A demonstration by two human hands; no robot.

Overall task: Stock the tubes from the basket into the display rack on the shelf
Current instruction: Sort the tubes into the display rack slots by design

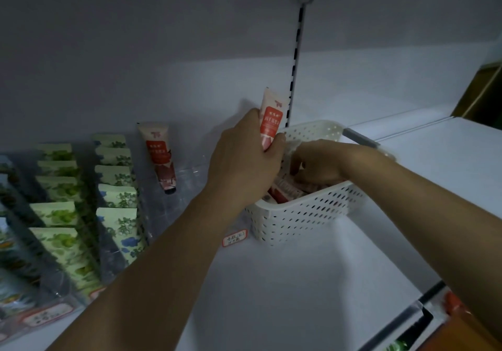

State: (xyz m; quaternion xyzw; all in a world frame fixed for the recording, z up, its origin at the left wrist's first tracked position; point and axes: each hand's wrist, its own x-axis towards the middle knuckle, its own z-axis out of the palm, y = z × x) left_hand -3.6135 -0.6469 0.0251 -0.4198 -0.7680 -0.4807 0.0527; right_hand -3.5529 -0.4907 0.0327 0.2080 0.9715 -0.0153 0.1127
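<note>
I see white basket [304, 212] on shelf [285, 282], red tubes [288, 191] inside. Right hand [317, 164] in basket, fingers curled on tubes. Left hand [244, 160] grips upright red tube [270, 122] above basket's far-left rim. Far left, one tube [160, 157] in clear display rack [187, 171].

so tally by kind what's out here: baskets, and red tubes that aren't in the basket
white perforated plastic basket: 1
red-and-cream plastic tubes outside it: 2 (one in the clear display rack, one in the left hand)
total: 3
</note>
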